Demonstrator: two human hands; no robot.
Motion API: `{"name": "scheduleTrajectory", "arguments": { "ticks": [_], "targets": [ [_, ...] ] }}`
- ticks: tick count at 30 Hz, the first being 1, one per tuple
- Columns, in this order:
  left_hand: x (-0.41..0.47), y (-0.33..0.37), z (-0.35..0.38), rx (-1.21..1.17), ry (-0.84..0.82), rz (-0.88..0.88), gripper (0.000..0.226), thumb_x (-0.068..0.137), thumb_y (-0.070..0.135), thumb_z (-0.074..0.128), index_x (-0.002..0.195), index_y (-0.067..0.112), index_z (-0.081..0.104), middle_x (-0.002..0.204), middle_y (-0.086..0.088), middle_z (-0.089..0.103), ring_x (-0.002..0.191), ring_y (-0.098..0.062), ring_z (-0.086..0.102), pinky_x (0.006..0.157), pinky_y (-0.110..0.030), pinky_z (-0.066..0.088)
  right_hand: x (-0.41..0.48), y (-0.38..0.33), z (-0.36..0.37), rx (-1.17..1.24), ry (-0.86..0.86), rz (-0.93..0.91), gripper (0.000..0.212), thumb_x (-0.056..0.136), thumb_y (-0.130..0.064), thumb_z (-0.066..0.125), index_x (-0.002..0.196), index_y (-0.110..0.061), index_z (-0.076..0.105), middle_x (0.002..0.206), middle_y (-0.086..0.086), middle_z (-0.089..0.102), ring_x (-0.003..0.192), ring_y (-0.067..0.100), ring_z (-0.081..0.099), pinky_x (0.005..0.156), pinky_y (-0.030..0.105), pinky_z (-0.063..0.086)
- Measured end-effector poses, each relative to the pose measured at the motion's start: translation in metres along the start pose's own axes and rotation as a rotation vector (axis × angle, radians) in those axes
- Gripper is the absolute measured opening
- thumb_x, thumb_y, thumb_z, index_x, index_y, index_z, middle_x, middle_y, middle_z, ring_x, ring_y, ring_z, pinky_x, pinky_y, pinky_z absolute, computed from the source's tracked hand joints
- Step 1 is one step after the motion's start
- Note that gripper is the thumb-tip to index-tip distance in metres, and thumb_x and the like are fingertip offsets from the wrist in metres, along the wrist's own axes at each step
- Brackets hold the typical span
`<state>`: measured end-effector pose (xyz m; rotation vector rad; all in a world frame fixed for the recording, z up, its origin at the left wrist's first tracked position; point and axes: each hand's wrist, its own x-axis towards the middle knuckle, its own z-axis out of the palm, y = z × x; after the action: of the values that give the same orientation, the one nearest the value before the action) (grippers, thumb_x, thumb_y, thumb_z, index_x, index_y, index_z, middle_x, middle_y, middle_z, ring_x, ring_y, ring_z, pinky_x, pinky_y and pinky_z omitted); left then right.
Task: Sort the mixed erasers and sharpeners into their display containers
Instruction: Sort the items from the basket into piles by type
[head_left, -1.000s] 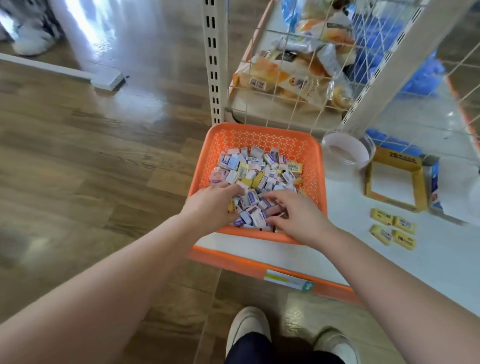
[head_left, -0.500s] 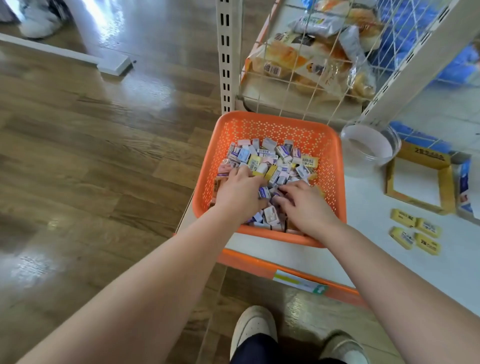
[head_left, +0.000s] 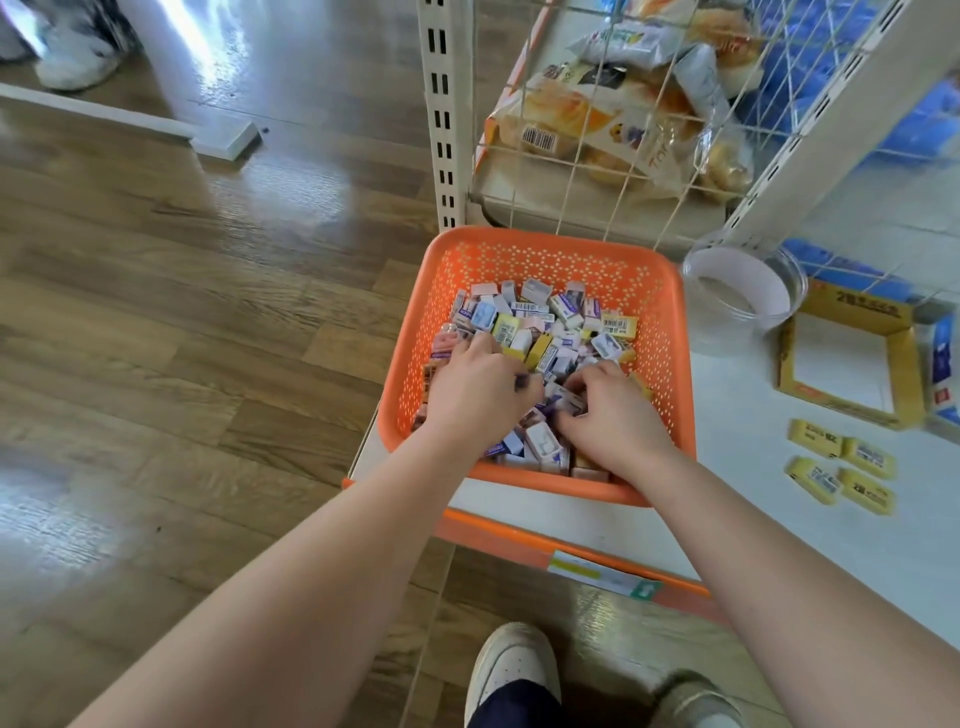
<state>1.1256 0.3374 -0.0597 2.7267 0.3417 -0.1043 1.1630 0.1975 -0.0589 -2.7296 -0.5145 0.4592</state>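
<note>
L hand (head_left: 475, 397) & R hand (head_left: 615, 415) both dig curled fingers into pile of boxed erasers/sharpeners (head_left: 545, 319) in orange basket (head_left: 550, 249) at near-left corner of white shelf (head_left: 753, 426); can't tell if either grips anything

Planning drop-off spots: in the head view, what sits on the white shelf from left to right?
orange basket → clear round container → yellow cardboard box → blue-and-white box at the right edge

Bright daylight, floor (head_left: 218, 78) glare, warped edges
</note>
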Motion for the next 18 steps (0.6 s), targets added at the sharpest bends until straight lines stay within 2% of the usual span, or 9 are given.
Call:
{"name": "scheduleTrajectory", "arguments": {
  "ticks": [2, 4, 7, 10, 14, 16, 18],
  "targets": [
    [0.001, -0.002, 0.002, -0.040, 0.045, 0.001, 0.030, 0.094, 0.037, 0.047, 0.099, 0.023, 0.073, 0.107, -0.002, 0.051, 0.107, -0.024, 0.048, 0.064, -0.029, 0.042, 0.001, 0.000, 0.000, 0.043, 0.022, 0.006, 0.028, 0.084, -0.024, 0.057, 0.110, -0.014, 0.055, 0.117, 0.005, 0.054, 0.103, 0.023, 0.051, 0.082, 0.033, 0.044],
    [0.001, -0.001, 0.001, -0.015, 0.047, 0.012, 0.032, 0.096, 0.037, 0.043, 0.104, 0.021, 0.069, 0.110, -0.002, 0.053, 0.109, -0.024, 0.046, 0.068, -0.032, 0.043, 0.001, 0.001, 0.000, 0.089, 0.035, 0.005, 0.021, 0.084, -0.021, 0.057, 0.105, -0.016, 0.055, 0.109, 0.003, 0.060, 0.095, 0.021, 0.055, 0.075, 0.032, 0.045],
    [0.001, 0.000, -0.002, 0.025, 0.034, 0.043, 0.028, 0.099, 0.032, 0.038, 0.117, 0.026, 0.059, 0.114, -0.003, 0.054, 0.111, -0.027, 0.044, 0.066, -0.032, 0.040, 0.001, 0.001, -0.001, 0.113, 0.040, -0.024, 0.027, 0.085, -0.018, 0.057, 0.112, -0.019, 0.056, 0.112, 0.001, 0.062, 0.099, 0.021, 0.057, 0.081, 0.032, 0.047],
    [0.000, 0.001, -0.003, -0.007, -0.017, 0.099, 0.032, 0.099, 0.023, 0.037, 0.123, 0.032, 0.056, 0.117, -0.002, 0.053, 0.112, -0.027, 0.041, 0.067, -0.034, 0.043, 0.000, 0.002, -0.001, 0.064, 0.049, -0.057, 0.023, 0.086, -0.018, 0.056, 0.109, -0.020, 0.059, 0.113, 0.002, 0.059, 0.098, 0.022, 0.056, 0.083, 0.033, 0.042],
    [-0.001, 0.002, -0.005, 0.045, 0.009, 0.047, 0.029, 0.092, 0.037, 0.047, 0.118, 0.031, 0.059, 0.119, 0.003, 0.056, 0.118, -0.024, 0.042, 0.074, -0.032, 0.043, 0.000, 0.003, -0.001, 0.069, 0.072, -0.041, 0.020, 0.089, -0.017, 0.054, 0.107, -0.013, 0.061, 0.115, 0.005, 0.054, 0.101, 0.022, 0.053, 0.085, 0.030, 0.043],
    [-0.001, 0.004, -0.006, 0.111, -0.022, 0.057, 0.035, 0.089, 0.040, 0.054, 0.122, 0.031, 0.055, 0.122, 0.005, 0.057, 0.119, -0.023, 0.042, 0.078, -0.033, 0.042, 0.000, 0.004, -0.005, 0.170, 0.094, -0.006, 0.017, 0.090, -0.017, 0.054, 0.105, -0.013, 0.062, 0.116, 0.003, 0.052, 0.101, 0.020, 0.054, 0.085, 0.025, 0.041],
    [-0.001, 0.007, -0.008, 0.139, 0.004, 0.078, 0.034, 0.089, 0.036, 0.055, 0.122, 0.030, 0.055, 0.119, 0.004, 0.060, 0.114, -0.022, 0.046, 0.077, -0.033, 0.042, -0.001, 0.006, -0.013, 0.341, 0.140, 0.057, 0.011, 0.090, -0.017, 0.056, 0.099, -0.017, 0.062, 0.107, -0.002, 0.056, 0.091, 0.012, 0.056, 0.074, 0.013, 0.039]
  ]
}}
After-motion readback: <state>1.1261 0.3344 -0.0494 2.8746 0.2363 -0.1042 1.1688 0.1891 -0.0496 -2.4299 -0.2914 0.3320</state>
